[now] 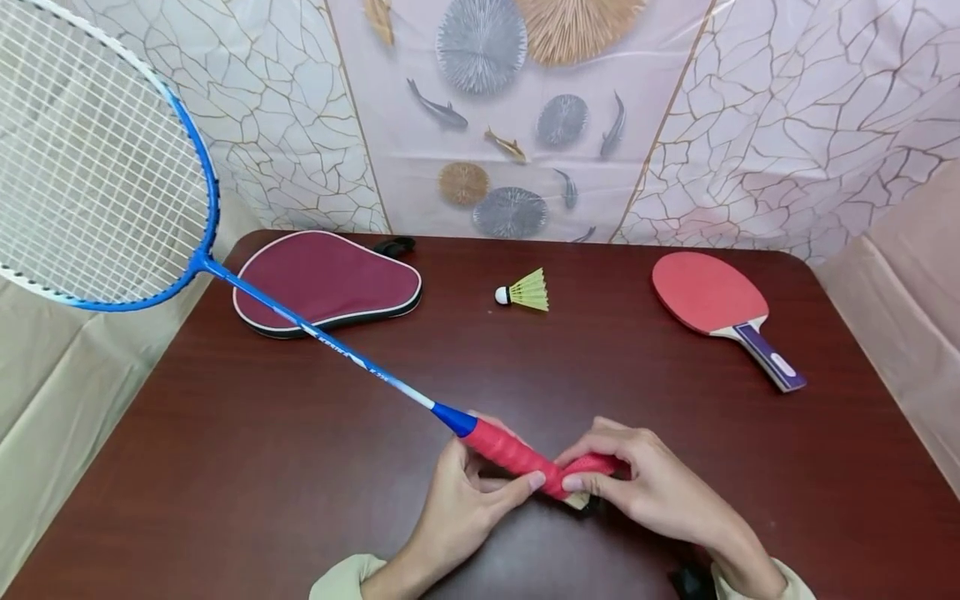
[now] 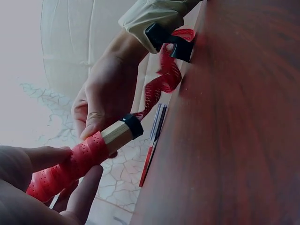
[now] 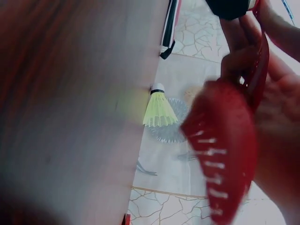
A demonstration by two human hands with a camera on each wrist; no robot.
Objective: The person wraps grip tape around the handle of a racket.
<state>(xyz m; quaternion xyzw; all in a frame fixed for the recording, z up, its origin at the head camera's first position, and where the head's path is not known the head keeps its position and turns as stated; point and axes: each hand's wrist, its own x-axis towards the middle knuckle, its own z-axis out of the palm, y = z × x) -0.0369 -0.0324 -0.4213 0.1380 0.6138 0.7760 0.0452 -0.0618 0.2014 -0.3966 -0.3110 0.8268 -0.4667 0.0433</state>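
Note:
A blue and white badminton racket [image 1: 337, 343] slants from the upper left down to both hands, its head raised off the table. My left hand [image 1: 461, 508] holds the handle between thumb and fingers. Red perforated grip tape [image 2: 77, 161] winds around most of the handle. Bare pale wood [image 2: 117, 137] shows near the butt, before a black end piece [image 2: 133, 125]. At the edge of the wrapping, my right hand [image 1: 660, 483] pinches the tape between thumb and fingers. The loose tape tail [image 3: 225, 145] hangs curled below that hand, blurred in the right wrist view.
On the dark brown table [image 1: 300, 467] lie a maroon paddle case [image 1: 337, 279] at the back left, a yellow shuttlecock [image 1: 528, 292] at the back middle and a red table tennis paddle [image 1: 708, 292] at the right. A patterned cloth [image 1: 517, 100] hangs behind.

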